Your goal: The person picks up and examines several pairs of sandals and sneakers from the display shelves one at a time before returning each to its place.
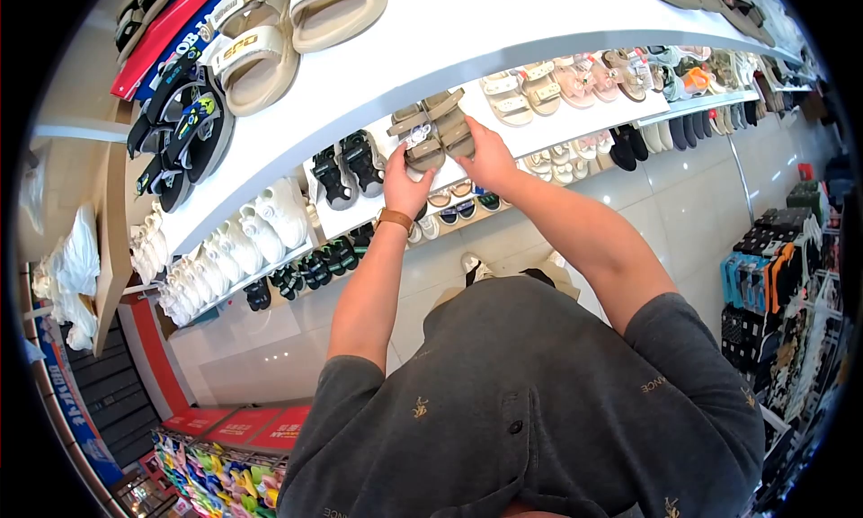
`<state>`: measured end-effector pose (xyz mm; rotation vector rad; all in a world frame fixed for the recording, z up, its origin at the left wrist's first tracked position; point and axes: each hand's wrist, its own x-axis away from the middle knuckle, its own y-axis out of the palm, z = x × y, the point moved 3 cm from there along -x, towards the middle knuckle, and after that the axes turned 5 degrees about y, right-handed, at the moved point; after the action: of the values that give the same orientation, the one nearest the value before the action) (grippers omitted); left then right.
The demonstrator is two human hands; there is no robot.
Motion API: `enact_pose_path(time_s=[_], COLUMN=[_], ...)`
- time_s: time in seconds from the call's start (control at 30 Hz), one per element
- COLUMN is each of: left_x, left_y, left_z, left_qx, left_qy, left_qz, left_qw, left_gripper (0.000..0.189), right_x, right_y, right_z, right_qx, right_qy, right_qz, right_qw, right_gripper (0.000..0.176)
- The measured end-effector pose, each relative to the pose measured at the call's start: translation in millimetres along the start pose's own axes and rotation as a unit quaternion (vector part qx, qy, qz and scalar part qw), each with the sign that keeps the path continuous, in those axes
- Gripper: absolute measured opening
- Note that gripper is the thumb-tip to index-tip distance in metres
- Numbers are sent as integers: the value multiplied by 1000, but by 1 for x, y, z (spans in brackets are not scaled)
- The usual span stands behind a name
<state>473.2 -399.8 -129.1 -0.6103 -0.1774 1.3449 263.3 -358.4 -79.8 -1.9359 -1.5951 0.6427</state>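
Observation:
A pair of brown strapped sandals sits on the white lower shelf, side by side. My left hand [407, 187], with a brown band at the wrist, has its fingers around the outer side of the left sandal [422, 156]. Along the outer edge of the right sandal [456, 137], my right hand [490, 158] closes with its thumb near the heel. Something small and white, perhaps a tag, shows on the left sandal. Black sandals [363, 162] stand just left of my hands; beige sandals [509, 104] are to the right.
The curved white upper shelf [431, 32] overhangs beyond my hands, carrying beige slides [256, 68] and black sandals [193, 127]. White shoes [243, 248] line a lower shelf at left. A rack of hanging goods [764, 284] stands at right, above a tiled floor [665, 203].

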Motion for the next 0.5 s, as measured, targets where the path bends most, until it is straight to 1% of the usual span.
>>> enact_pose_path(time_s=[0.07,0.17,0.27,0.37,0.47,0.5], left_x=[2,1,1,-2,-4,-5], left_y=[-4,-4,-3,-3,-4,-5], left_z=[9,8,-1,-8,-2,2], left_qx=[-5,0,-29,-20,-46,-54], left_qy=[-10,-27,24,22,33,21], left_qz=[-24,-27,3,-15,-9,-19], left_qw=[1000,999,999,999,998,998], left_gripper=[80,81,79,79,79,79], right_x=[5,25,36,39,45,48], right_y=[-3,2,7,0,-4,-6], right_z=[-1,5,10,4,5,5], right_qx=[-1,2,10,1,3,1], right_qy=[6,-60,-63,-17,-30,-30], right_qz=[-21,13,4,-49,-36,-34], right_qw=[1000,998,998,999,999,999], right_gripper=[88,92,97,99,97,97])
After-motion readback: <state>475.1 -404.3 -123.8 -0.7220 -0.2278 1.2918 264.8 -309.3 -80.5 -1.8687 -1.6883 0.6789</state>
